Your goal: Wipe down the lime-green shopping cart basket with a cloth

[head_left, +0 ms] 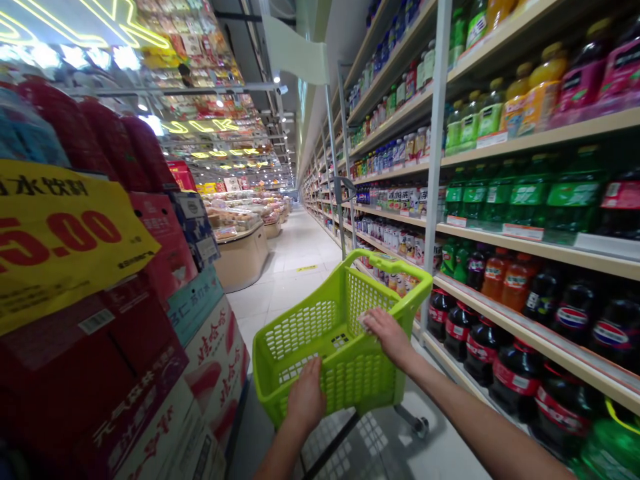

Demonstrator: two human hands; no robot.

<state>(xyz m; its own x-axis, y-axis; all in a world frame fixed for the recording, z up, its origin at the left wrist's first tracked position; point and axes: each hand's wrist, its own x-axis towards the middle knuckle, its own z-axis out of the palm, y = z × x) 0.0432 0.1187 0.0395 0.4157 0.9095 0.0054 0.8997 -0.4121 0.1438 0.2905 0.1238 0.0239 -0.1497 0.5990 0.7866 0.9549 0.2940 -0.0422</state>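
A lime-green plastic shopping cart (pixel 360 377) stands in front of me, its perforated basket turned sideways. Only a pattern of light and dark shows on the basket's floor. My left hand (pixel 307 395) is closed over the near rim, toward the cart's low left end. Farther right along the same rim lies my right hand (pixel 387 335), its fingers bent over the edge into the basket. At its fingertips is a small whitish scrap (pixel 364 321) that looks like tissue. The thumb of that hand is hard to make out. A grey caster wheel (pixel 421 427) shows below the cart.
Shelves of bottled drinks (pixel 530 230) run along the right, close to the cart. Stacked drink cartons (pixel 215 360) with a yellow price sign (pixel 65 240) rise on the left. The tiled aisle (pixel 295 240) leads ahead past a display counter (pixel 245 257). A grey pole (pixel 333 153) stands behind the cart.
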